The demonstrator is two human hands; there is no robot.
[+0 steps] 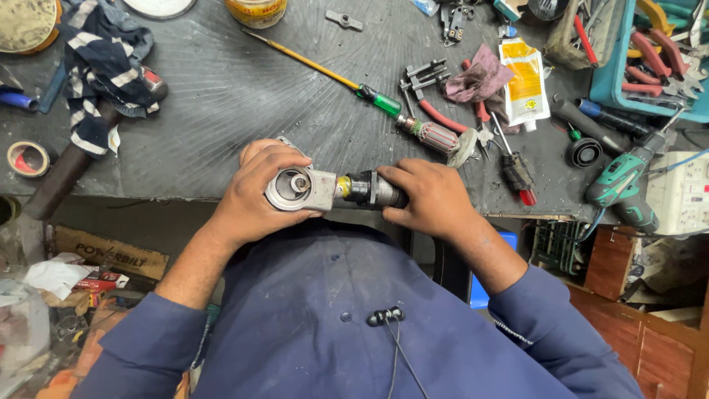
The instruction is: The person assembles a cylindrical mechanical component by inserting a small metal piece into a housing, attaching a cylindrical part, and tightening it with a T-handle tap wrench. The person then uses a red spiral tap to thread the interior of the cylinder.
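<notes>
My left hand (255, 193) grips a silver metal gear housing (299, 189) with a round face and a centre hole. My right hand (433, 198) holds the dark cylindrical armature part (367, 189) that joins that housing from the right. Both hands hold the assembly just over the near edge of the dark workbench (236, 96), above my blue shirt.
A yellow-and-green screwdriver (332, 74), a wound armature (436, 137), a pink rag (480, 77), a white-and-yellow tube (526, 81), a green drill (624, 185), a blue tool tray (650, 55), a striped cloth (103, 66) and a tape roll (28, 159) lie on the bench.
</notes>
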